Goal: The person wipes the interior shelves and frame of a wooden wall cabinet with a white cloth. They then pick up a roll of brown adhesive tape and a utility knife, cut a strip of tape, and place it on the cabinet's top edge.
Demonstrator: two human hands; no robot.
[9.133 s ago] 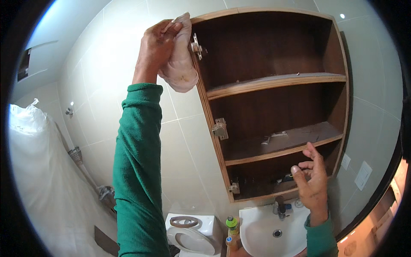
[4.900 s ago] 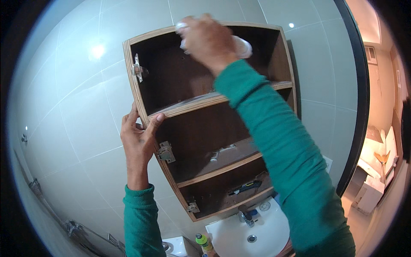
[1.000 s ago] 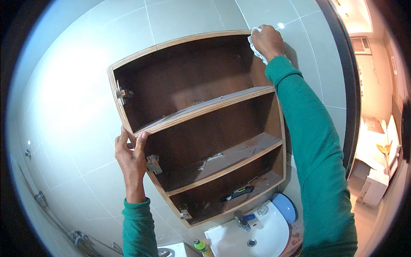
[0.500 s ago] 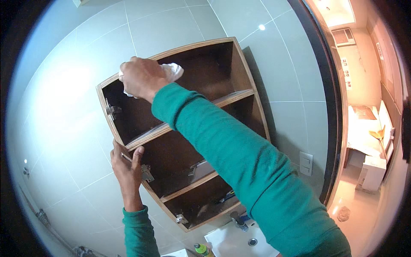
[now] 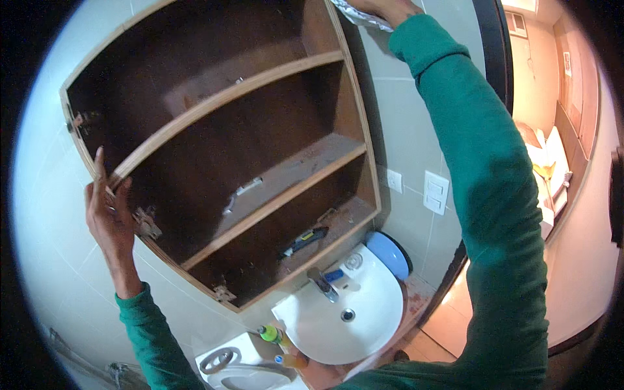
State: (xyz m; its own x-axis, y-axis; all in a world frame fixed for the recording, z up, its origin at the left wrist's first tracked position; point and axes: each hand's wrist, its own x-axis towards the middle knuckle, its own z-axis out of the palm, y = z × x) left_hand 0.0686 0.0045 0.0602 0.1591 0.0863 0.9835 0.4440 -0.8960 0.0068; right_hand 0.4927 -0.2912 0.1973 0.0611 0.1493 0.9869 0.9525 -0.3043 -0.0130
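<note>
A brown wooden cabinet with three compartments and pale, layered edges (image 5: 260, 96) fills the upper middle, its top running out of view. The left hand (image 5: 110, 211) is at the cabinet's left edge, by the end of the upper shelf; its index finger points up along the edge and its thumb stands apart from it on the inner side. How firmly it presses, I cannot tell. The right hand (image 5: 393, 9), cut off by the top of the view, holds a bunched white cloth (image 5: 361, 15) just beside the cabinet's right edge, high up; whether the cloth touches that edge is unclear.

Three metal hinges (image 5: 148, 223) sit along the cabinet's left edge. A small, thin whitish piece (image 5: 247, 188) lies on the middle shelf, and a black utility knife with a yellow mark (image 5: 305, 241) lies on the cabinet's floor, near its lower edge. Below the cabinet is a white ceramic sink (image 5: 380, 312) with a metal faucet (image 5: 323, 285) at its back edge. A round blue plastic basin (image 5: 389, 255) stands by the sink's back right edge, a green-capped bottle (image 5: 273, 335) by its left edge. A white double switch (image 5: 435, 192) is on the tiled wall to the right.
</note>
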